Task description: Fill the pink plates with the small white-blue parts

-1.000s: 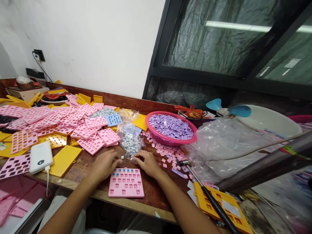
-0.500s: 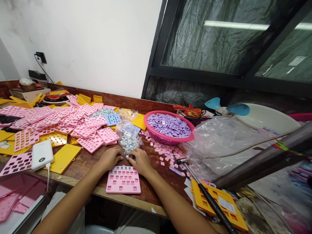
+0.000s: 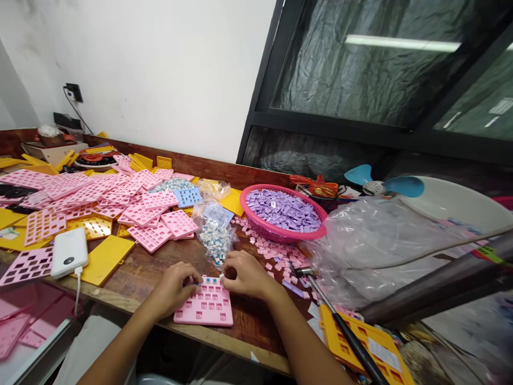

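Note:
A pink plastic panel (image 3: 210, 315) with rows of square openings lies flat at the table's front edge, a few small blue pieces seated in its top row. My left hand (image 3: 174, 286) is over the panel's upper left side, thumb and fingers drawn together; what they hold, if anything, is hidden. At the upper right corner, my right hand (image 3: 246, 274) pinches a small white piece (image 3: 222, 276), probably one of the blue-and-white switches. Just beyond the hands, a clear plastic bag (image 3: 209, 211) lies with a heap of small blue-and-white switches (image 3: 217, 241).
Pink panels (image 3: 148, 235) pile up on the left, beside a white power bank (image 3: 69, 252) and a yellow panel (image 3: 107, 258). A pink basket (image 3: 264, 234) of purple pieces stands behind loose pink tiles (image 3: 272, 248). On the right lies a hammer (image 3: 340, 326) across a yellow panel (image 3: 382, 337).
Both hands have come back from the switch heap to the pink panel, the left to its left side and the right to its upper right corner. The view has shifted slightly.

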The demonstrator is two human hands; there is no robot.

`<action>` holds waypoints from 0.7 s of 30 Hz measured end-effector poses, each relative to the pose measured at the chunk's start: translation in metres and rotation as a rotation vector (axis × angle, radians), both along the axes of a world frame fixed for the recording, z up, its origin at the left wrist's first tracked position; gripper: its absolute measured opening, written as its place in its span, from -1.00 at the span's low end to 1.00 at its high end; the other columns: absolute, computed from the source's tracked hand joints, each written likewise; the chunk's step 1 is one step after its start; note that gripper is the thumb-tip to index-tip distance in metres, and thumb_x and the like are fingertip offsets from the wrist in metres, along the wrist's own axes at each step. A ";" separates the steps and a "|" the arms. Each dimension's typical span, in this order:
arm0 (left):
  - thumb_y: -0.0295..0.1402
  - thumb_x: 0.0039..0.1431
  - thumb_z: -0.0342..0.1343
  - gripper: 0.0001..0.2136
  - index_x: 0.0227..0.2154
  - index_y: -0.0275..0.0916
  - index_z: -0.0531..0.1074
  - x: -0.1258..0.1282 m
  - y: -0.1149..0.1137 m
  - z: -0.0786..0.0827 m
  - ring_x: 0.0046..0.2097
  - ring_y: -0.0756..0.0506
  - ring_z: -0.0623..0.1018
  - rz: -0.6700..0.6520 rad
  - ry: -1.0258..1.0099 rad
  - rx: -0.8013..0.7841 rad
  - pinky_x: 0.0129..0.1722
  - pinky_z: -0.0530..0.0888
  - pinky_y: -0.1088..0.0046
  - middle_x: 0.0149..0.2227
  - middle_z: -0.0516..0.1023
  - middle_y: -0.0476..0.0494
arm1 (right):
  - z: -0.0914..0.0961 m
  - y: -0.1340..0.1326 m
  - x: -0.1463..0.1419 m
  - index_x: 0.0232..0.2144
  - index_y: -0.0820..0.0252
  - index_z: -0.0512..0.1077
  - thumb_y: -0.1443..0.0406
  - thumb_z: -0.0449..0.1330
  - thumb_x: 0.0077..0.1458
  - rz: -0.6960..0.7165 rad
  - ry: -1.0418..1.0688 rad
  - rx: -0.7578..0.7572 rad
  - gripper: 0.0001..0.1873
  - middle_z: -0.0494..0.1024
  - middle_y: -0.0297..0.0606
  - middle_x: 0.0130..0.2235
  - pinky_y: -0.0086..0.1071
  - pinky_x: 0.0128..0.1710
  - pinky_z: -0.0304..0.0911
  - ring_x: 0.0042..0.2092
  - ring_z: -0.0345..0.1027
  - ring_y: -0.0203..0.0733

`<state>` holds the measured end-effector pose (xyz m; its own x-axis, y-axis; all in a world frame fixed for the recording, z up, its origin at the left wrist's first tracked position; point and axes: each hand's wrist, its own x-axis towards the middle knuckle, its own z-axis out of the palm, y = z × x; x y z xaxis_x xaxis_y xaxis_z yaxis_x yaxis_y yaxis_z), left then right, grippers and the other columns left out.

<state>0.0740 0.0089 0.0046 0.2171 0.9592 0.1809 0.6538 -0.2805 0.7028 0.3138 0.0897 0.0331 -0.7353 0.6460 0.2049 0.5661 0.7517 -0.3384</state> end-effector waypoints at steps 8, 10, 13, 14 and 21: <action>-0.58 0.14 0.16 -0.82 -0.38 -0.17 0.59 0.006 0.008 -0.003 -0.16 -0.12 0.49 0.071 0.090 0.109 -0.14 0.33 0.36 -0.29 0.61 -0.06 | -0.005 -0.001 -0.005 -0.30 0.11 0.58 0.35 0.27 0.08 0.053 -0.040 -0.070 -0.89 0.60 -0.27 -0.28 -0.39 -0.24 0.17 -0.25 0.42 -0.17; -0.57 0.14 0.17 -0.83 -0.37 -0.17 0.60 0.004 0.012 -0.002 -0.16 -0.13 0.50 0.092 0.108 0.104 -0.14 0.33 0.35 -0.28 0.62 -0.07 | -0.007 0.002 -0.003 -0.24 0.09 0.60 0.32 0.25 0.16 0.048 -0.021 -0.086 -0.86 0.62 -0.25 -0.23 -0.38 -0.20 0.19 -0.20 0.45 -0.15; -0.53 0.14 0.21 -0.86 -0.35 -0.15 0.61 -0.001 0.016 -0.001 -0.16 -0.13 0.51 0.058 0.131 0.059 -0.15 0.33 0.36 -0.28 0.64 -0.06 | -0.006 0.006 0.001 -0.24 0.09 0.61 0.30 0.25 0.20 0.036 -0.050 -0.080 -0.87 0.63 -0.25 -0.23 -0.39 -0.16 0.20 -0.17 0.46 -0.15; -0.52 0.15 0.21 -0.86 -0.34 -0.15 0.62 -0.003 0.017 0.000 -0.16 -0.13 0.52 0.041 0.138 0.050 -0.15 0.33 0.37 -0.27 0.64 -0.05 | -0.004 0.007 0.003 -0.25 0.10 0.61 0.29 0.25 0.21 0.042 -0.075 -0.079 -0.88 0.64 -0.26 -0.23 -0.39 -0.16 0.19 -0.17 0.46 -0.16; -0.58 0.14 0.13 -0.77 -0.37 -0.15 0.63 0.005 0.015 0.010 -0.18 -0.16 0.54 -0.054 0.324 0.114 -0.16 0.32 0.36 -0.30 0.65 -0.10 | 0.014 -0.010 -0.002 -0.32 0.12 0.59 0.28 0.18 0.27 0.007 -0.300 0.018 -0.81 0.63 -0.26 -0.21 -0.36 -0.15 0.09 -0.15 0.45 -0.17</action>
<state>0.0787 0.0242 0.0141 0.3309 0.9224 0.1994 0.8199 -0.3856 0.4231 0.3120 0.0794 0.0475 -0.7689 0.6392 -0.0108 0.6338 0.7600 -0.1438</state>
